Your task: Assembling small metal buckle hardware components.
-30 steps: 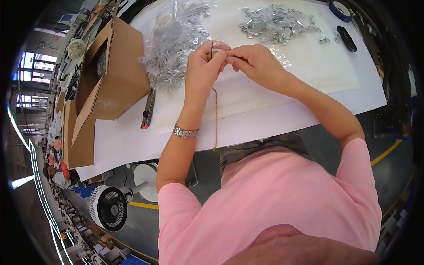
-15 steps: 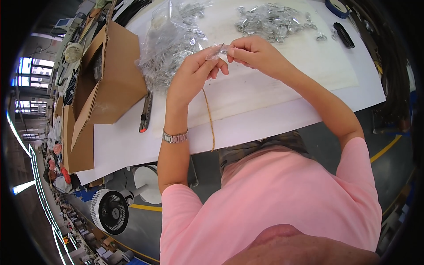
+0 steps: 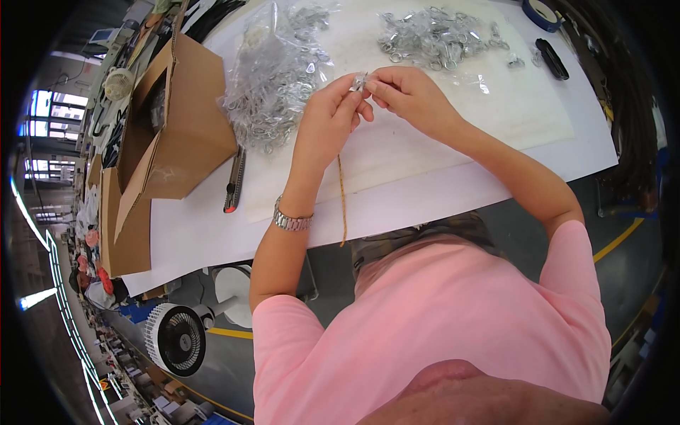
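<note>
Above the white table [image 3: 439, 184], the left hand [image 3: 327, 117] and right hand [image 3: 407, 92] pinch a small metal clip [image 3: 358, 83] together, brown cord [image 3: 342, 198] dangling below. Threading seems underway; next needs steady fingertip alignment.

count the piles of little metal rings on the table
2. One heap of metal rings, partly in a clear bag, lies beside the open cardboard box, ahead of the left hand. The other heap lies beyond the right hand. A few strays lie nearby.

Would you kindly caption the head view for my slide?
Both hands, left and right, pinch a small silvery metal piece with a thin tan cord hanging over the white table.
</note>
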